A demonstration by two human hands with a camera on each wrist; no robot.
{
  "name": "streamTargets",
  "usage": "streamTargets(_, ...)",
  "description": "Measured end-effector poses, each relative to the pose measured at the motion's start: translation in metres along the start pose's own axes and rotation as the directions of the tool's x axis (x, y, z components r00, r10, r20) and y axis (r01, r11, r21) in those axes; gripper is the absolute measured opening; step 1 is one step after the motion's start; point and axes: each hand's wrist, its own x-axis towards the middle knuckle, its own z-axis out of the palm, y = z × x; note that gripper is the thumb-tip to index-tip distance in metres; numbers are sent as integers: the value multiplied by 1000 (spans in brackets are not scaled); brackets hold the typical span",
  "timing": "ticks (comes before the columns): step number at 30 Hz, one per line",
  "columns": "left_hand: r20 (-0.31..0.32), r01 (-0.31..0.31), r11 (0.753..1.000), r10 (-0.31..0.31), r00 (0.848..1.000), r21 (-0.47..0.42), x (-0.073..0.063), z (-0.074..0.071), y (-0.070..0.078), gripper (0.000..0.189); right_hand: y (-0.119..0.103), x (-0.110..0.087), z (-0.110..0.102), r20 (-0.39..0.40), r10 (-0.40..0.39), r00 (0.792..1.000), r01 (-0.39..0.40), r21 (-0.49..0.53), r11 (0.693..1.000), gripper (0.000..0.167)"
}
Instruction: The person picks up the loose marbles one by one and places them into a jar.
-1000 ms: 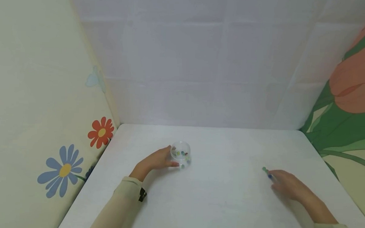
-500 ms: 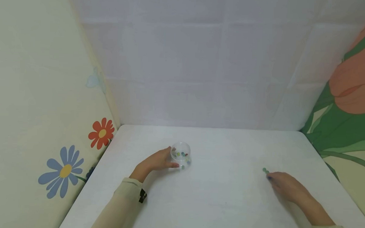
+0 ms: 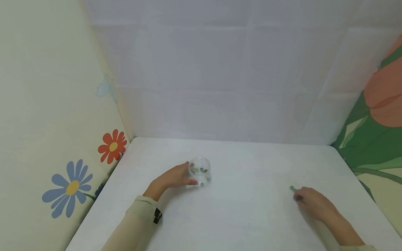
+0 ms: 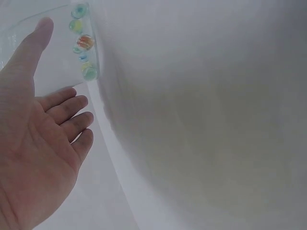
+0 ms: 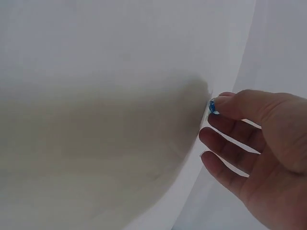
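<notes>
My left hand [image 3: 173, 176] holds a clear plastic cup [image 3: 199, 176] upright on the left-middle of the table, thumb at its near side. Several glass marbles [image 4: 88, 73], green, yellow and orange-streaked, lie in the bottom of the cup. Over at the right, my right hand [image 3: 316, 205] pinches a blue marble [image 5: 212, 106] between thumb and index finger, low over the tabletop. Its other fingers are loosely bent. Just beyond those fingertips a green marble [image 3: 292, 188] lies on the table, with more green showing beside it, partly covered by the hand.
The white tabletop [image 3: 237, 215] runs back to a pale creased cloth [image 3: 222, 78] hanging behind it. Flower-printed panels stand along both sides, with daisies [image 3: 72, 187] at left and a large tulip [image 3: 391, 91] at right.
The right fingers have closed in on the blue marble, which showed more openly at the fingertips a second ago. The left hand and cup have stayed in place.
</notes>
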Motion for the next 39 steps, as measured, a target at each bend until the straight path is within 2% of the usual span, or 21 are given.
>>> streamTargets(5,-4,-1,1000,1,1000,-2,0,0,1,109,-4,2,0,24,21,999,-21,7,1000,11)
streamTargets(10,-2,0,1000,0,1000,2,0,1,0,110,-7,7,-2,63,74,995,-77,38,996,11)
streamTargets(12,0,1,1000,-1,1000,3,1,1,0,110,-8,9,-3,64,89,994,-94,74,993,12)
streamTargets(18,5,8,1000,-8,1000,6,1,-1,1,110,-10,9,-6,12,61,998,-62,220,974,14)
streamTargets(21,4,7,1000,-7,1000,9,1,0,0,110,-11,11,-8,36,84,996,-91,297,951,16)
streamTargets(25,0,3,1000,-3,1000,12,2,1,-2,111,-12,14,-11,120,144,982,-181,420,890,25)
streamTargets(32,-10,-3,1000,3,1000,12,2,2,-1,111,-16,20,-13,234,195,952,-301,618,726,36)
streamTargets(39,-15,-1,1000,1,1000,2,1,2,0,109,-18,26,-11,276,189,943,-333,736,590,43)
